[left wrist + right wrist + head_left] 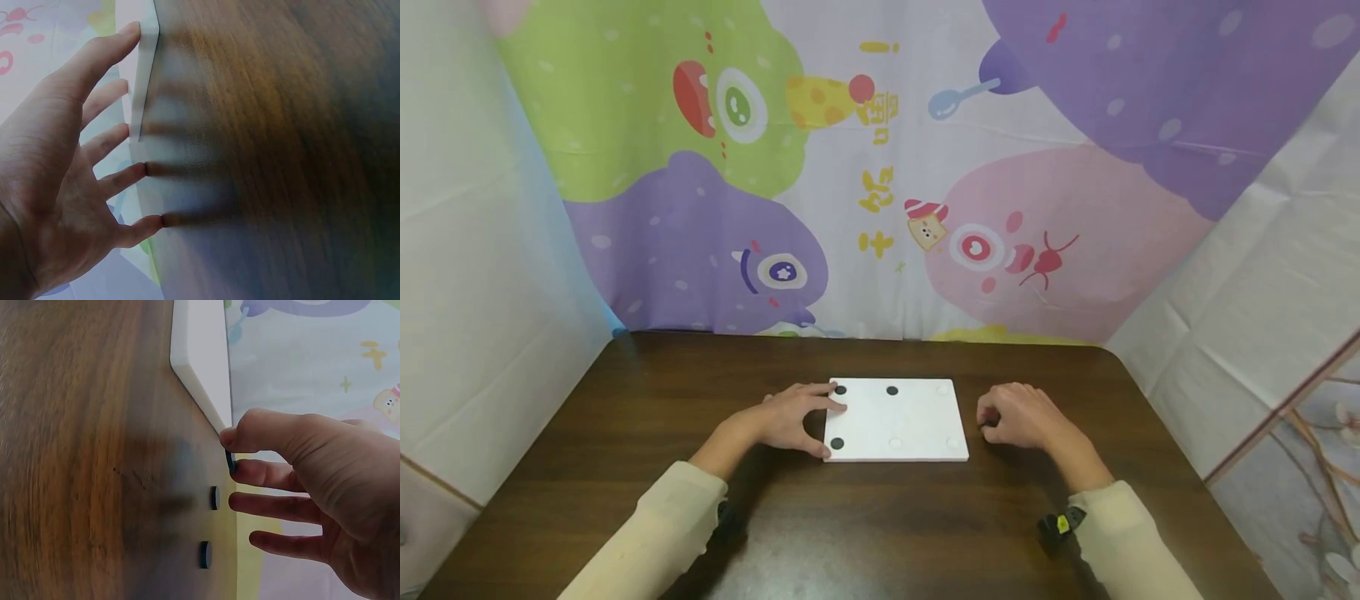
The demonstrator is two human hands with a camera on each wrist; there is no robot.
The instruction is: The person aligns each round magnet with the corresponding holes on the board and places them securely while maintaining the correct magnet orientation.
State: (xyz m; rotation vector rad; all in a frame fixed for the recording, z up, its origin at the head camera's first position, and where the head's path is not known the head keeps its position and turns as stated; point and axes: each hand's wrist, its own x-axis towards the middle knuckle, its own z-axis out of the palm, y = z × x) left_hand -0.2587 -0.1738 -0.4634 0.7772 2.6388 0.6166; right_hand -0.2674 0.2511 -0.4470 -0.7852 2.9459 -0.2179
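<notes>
A white rectangular board [896,419] with shallow round recesses lies flat on the table. Black discs sit at its top left [840,390], top middle [892,390] and bottom left [837,443]; the other recesses show white. My left hand [792,418] rests at the board's left edge, fingers spread, thumb at the near corner and fingertips touching the top. Just off the right edge, my right hand [1021,416] pinches a black disc [230,461] between thumb and index finger. Two more black discs [215,497] [206,555] lie on the table beside its fingers, hidden in the head view.
The dark wooden table [880,525] reaches back to a printed cartoon curtain [880,300]. White sheets hang along the left [482,250] and right [1240,275] sides. Both wrists carry a small black device, the right one [1060,527] with a yellow mark.
</notes>
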